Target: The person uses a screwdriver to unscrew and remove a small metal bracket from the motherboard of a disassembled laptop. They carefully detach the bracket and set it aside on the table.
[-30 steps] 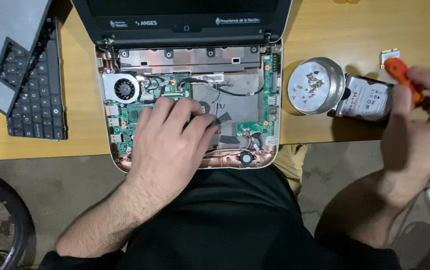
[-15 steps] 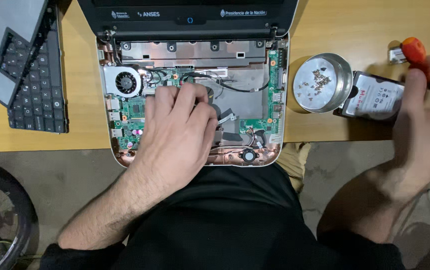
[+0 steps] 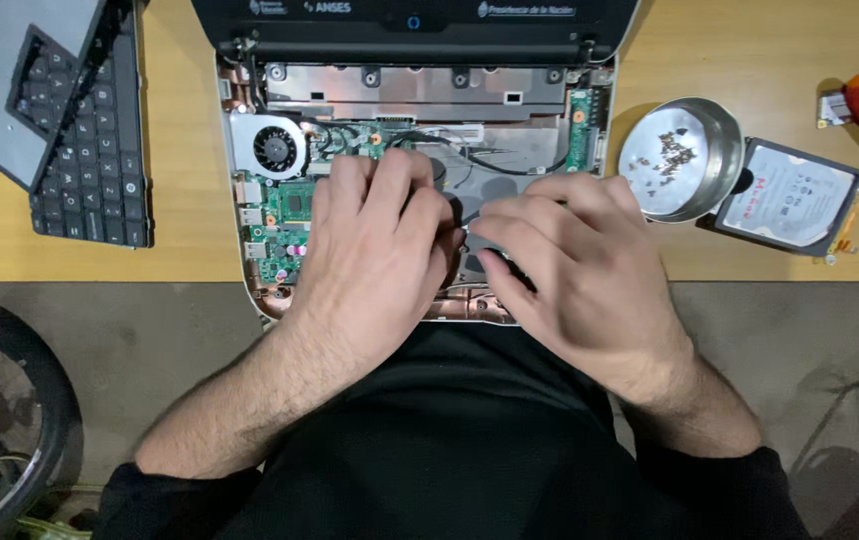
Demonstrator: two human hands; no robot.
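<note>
Currently: opened laptop chassis (image 3: 250, 150), green motherboard (image 3: 285, 215) exposed at table edge. Your left hand (image 3: 375, 250) lies flat, fingers spread; your right hand (image 3: 575, 265) curls beside it, grip hidden. Risk: pressing could snag the black cable (image 3: 495, 165).

A white label (image 3: 788, 196) with a little red and dark print covers most of the top face of the hard drive (image 3: 818, 225), which lies flat on the wooden table (image 3: 190, 150) at the right, just beside the round metal bowl (image 3: 720, 130) (its corner tucked under the bowl's rim). The label is roughly square with rounded corners. Along the top edge of the view runs the black lower bezel of the opened laptop's screen (image 3: 415, 22), bearing small white printed marks left, middle-left and right, and a small round blue-ringed button at its centre; the display panel itself is out of view
</note>
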